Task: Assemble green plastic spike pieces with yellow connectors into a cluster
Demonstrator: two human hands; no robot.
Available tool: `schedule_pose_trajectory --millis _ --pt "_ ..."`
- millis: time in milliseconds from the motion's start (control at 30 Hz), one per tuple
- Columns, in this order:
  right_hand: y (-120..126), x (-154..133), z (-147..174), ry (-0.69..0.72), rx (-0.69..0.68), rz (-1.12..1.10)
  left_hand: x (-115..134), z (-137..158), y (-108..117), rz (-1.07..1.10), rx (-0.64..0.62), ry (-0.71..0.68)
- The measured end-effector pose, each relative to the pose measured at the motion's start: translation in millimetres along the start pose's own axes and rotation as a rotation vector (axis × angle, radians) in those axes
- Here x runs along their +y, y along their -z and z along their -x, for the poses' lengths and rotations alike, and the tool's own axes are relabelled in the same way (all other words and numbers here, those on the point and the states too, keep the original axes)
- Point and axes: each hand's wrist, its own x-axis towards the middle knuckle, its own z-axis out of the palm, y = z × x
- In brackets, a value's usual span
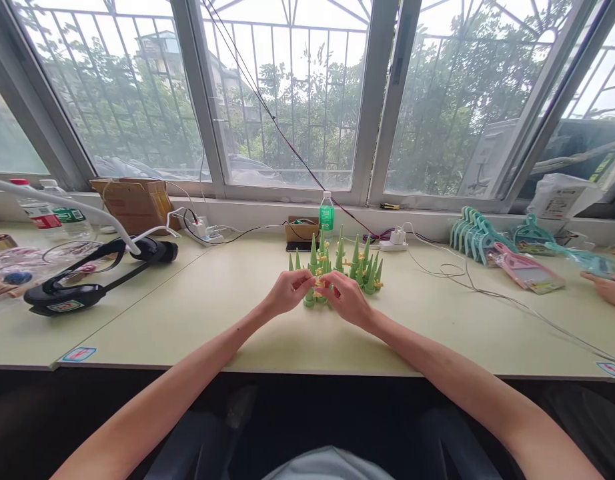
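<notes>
Several green plant watering spikes (355,255) with yellow valve pieces stand points-up in a group on the table, right around and behind my hands. My left hand (290,291) is closed in a pinch at the group's near left side. Facing it, my right hand (346,297) is pinched too, its fingertips almost meeting the left ones. A small yellow valve piece (318,284) shows between both sets of fingertips. My fingers partly cover it, and they hide some of the spikes behind.
A green-labelled bottle (326,215) and a small cardboard box (301,231) stand behind the spikes. A black headset (72,293) lies left. White cables (467,283), teal hangers (470,235) and a pink packaged item (530,268) lie right. Another person's hand (607,288) is at the far right edge.
</notes>
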Motion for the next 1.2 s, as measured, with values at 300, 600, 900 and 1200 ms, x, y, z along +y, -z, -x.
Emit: schedule_pose_trajectory --millis 300,600,900,1200 --pt "-2.1 1.1 -0.2 -0.009 0.002 0.044 1.4 -0.8 1.1 -0.051 0.070 0.024" --pt "-1.2 0.2 -1.1 -0.019 0.054 0.068 6.3 -0.9 2.0 -0.034 0.252 0.082" --pt "-3.0 3.2 0.4 -0.019 0.113 0.062 -3.6 -0.8 -0.6 -0.241 0.032 0.102" --pt "-1.8 -0.3 -0.8 -0.006 0.105 0.064 -7.3 -1.0 -1.3 -0.209 -0.074 0.126"
